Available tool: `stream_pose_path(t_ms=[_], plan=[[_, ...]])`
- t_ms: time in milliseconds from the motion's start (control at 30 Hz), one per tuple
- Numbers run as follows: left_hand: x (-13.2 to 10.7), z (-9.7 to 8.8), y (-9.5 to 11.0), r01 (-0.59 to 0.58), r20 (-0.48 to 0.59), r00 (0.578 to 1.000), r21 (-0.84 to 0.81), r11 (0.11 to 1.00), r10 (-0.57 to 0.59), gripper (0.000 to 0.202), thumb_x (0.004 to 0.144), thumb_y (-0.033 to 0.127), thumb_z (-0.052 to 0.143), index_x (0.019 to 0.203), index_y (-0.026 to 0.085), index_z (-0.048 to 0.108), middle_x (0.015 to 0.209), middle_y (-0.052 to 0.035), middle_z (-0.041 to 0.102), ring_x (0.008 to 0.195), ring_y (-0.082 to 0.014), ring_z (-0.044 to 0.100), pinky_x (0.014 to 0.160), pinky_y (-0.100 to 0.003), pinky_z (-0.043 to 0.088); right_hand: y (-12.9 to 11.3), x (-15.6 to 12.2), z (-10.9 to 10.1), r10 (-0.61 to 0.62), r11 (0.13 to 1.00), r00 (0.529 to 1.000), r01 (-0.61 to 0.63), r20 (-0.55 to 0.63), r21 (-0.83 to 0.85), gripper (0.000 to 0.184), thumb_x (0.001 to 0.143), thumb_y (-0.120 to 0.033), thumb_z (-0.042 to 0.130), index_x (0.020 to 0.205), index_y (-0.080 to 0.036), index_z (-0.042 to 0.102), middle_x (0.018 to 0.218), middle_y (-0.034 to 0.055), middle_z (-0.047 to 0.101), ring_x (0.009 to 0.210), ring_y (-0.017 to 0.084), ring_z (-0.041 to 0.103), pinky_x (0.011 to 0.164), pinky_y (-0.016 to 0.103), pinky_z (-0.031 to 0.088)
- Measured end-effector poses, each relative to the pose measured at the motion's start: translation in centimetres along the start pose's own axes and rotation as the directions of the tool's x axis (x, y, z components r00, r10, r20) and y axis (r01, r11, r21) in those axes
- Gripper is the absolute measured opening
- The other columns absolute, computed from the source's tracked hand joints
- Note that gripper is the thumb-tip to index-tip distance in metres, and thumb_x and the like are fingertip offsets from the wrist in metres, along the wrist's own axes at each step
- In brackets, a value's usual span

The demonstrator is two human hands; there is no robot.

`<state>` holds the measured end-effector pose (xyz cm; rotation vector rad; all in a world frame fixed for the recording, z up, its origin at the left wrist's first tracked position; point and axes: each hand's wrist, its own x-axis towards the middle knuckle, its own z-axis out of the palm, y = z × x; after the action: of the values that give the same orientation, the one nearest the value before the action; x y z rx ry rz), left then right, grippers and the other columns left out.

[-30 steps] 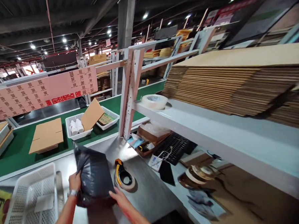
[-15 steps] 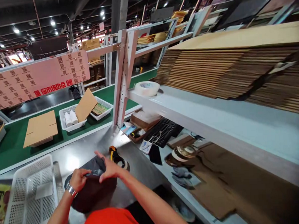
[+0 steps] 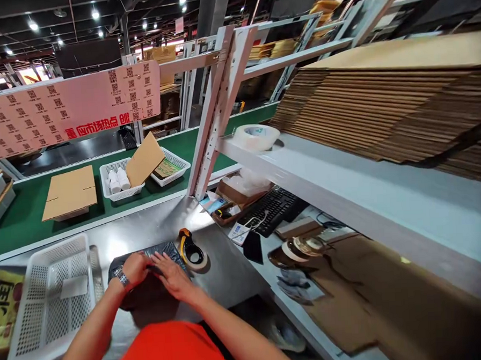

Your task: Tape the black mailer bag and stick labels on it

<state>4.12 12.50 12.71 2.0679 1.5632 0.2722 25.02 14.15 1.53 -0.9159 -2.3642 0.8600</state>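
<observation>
The grip of the left hand (image 3: 136,268) pinches the black bag (image 3: 149,288), while the right hand (image 3: 173,276) lies on it, fingers stretched out. I see the bag on a shiny table (image 3: 225,277), between a white basket (image 3: 46,322) and a little tape cutter (image 3: 191,249).

Our left hand (image 3: 136,268) and right hand (image 3: 171,275) sit close together, 12 o'clock from our torso (image 3: 172,350). Left: curled fist-like, knuckles up, palm hidden. Right: flatter, back up, fingers (image 3: 160,261) extended toward 10–11 o'clock, tips just beside the left. Our left forearm (image 3: 96,333) runs toward 1 o'clock, right forearm (image 3: 228,327) toward 10. Both forearms bare.
</observation>
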Motion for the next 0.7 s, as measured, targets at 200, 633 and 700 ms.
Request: stream_pose_path(t_ms=[200,633,700], plan=[[-8.6,-0.6,-8.0,0.124,-0.42,0.896,-0.075,0.989,-0.144,0.114,0.074,0.049,0.095,0.172,0.025,0.042,0.179,-0.0166,0.045,0.169,-0.0396,0.036,0.138,-0.06,0.035,-0.8,0.6,0.9,0.033,0.999,0.999,-0.032,-0.01,0.041,0.064,0.099,-0.01,0.061,0.162,-0.021,0.061,0.165,0.0142,0.063,0.16,0.03,0.053,0.139,0.062,0.034],[-5.1,5.8,-9.6,0.142,-0.261,0.955,-0.008,0.99,-0.139,0.109,0.075,0.051,0.094,0.169,0.022,0.046,0.184,-0.0215,0.032,0.175,-0.0497,0.006,0.137,-0.079,0.009,-2.3,-0.9,1.3,0.076,0.989,0.974,-0.047,-0.213,0.138,0.034,0.099,-0.013,0.057,0.121,-0.023,0.081,0.123,0.0121,0.079,0.121,0.03,0.071,0.113,0.051,0.06],[-4.2,4.2,-9.0,0.088,-0.152,0.985,0.066,0.994,-0.077,0.092,0.081,0.039,0.086,0.165,0.023,0.052,0.183,-0.0173,0.037,0.175,-0.0463,0.009,0.138,-0.078,0.005,-2.7,-1.3,1.9,0.099,0.988,0.965,-0.067,-0.244,0.137,0.034,0.1,-0.013,0.054,0.119,-0.023,0.08,0.122,0.0127,0.079,0.119,0.031,0.07,0.109,0.051,0.061]])
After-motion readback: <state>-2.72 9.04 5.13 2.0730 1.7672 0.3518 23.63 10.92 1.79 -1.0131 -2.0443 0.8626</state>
